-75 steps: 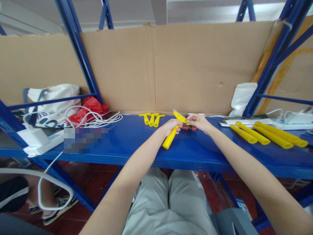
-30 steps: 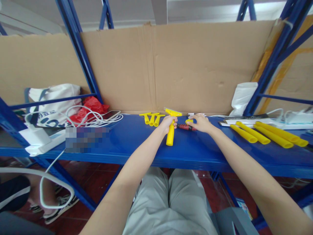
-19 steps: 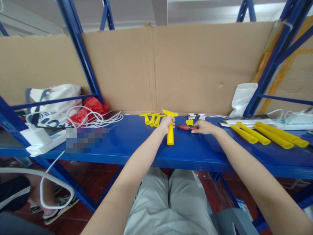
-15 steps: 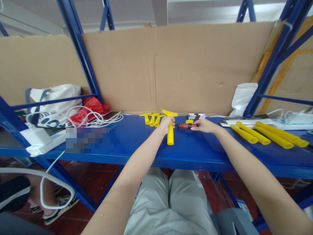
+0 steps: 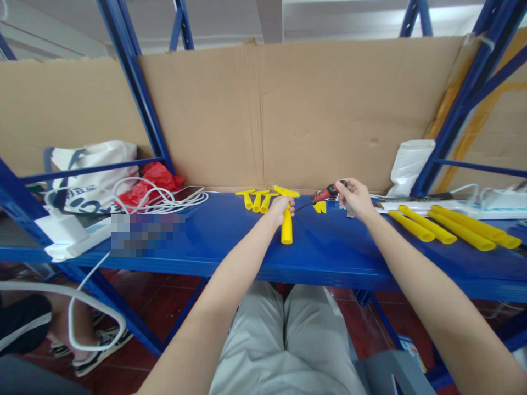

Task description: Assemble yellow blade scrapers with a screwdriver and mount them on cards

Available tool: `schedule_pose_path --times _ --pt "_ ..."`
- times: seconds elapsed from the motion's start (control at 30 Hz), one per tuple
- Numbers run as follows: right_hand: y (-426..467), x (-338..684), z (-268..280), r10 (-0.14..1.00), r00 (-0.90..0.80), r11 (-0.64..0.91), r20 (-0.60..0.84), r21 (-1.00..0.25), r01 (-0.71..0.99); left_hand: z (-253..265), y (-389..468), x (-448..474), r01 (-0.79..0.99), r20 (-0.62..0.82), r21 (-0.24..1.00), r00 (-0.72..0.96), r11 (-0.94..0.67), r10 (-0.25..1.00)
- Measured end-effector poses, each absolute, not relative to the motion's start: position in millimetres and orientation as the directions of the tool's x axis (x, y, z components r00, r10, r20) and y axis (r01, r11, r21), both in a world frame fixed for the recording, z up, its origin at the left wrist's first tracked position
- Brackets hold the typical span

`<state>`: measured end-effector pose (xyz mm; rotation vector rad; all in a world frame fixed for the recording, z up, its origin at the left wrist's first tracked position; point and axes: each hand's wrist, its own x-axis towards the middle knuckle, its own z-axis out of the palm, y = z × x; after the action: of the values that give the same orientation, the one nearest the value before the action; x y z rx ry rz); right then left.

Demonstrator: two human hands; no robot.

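My left hand (image 5: 283, 210) is wrapped round a yellow T-shaped tool with a tubular handle (image 5: 287, 233), its crosspiece showing above the fingers. My right hand (image 5: 353, 196) grips the end of a red and black screwdriver (image 5: 325, 193). The screwdriver is tilted, its thin dark shaft slanting down to the left, with the tip close to my left hand; whether it touches the yellow tool I cannot tell. Small yellow pieces (image 5: 319, 207) lie below the screwdriver handle. Several similar yellow T-shaped tools (image 5: 257, 204) lie to the left of my left hand.
Several loose yellow tubes (image 5: 461, 229) rest on the right of the blue shelf (image 5: 230, 233). On the left are a power strip (image 5: 84, 241), coiled white cables (image 5: 160, 200), a red plastic bag (image 5: 156, 181) and a cloth bag (image 5: 94, 175). A cardboard sheet (image 5: 321, 115) stands behind. Another person's leg shows lower left.
My right hand has lifted the screwdriver off the shelf and moved up and right, so it now slants down toward my left hand. My left hand and the yellow tool have stayed put.
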<state>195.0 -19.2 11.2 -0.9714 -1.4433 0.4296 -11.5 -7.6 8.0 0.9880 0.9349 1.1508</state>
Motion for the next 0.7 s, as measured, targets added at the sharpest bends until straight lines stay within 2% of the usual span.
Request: schedule_pose_path --times 0.33,0.7 --pt "-9.6 208.1 12.8 0.625 0.407 0.627 0.666 -0.739 0.247 6.9 -10.5 -11.3 -0.087 -0.176 0.976 0.213 0.198 0.961" --pt "-3.7 213.4 11.7 0.599 0.433 0.648 0.673 -0.726 0.232 4.0 -7.4 -10.8 0.013 -0.206 0.978 0.226 0.208 0.952"
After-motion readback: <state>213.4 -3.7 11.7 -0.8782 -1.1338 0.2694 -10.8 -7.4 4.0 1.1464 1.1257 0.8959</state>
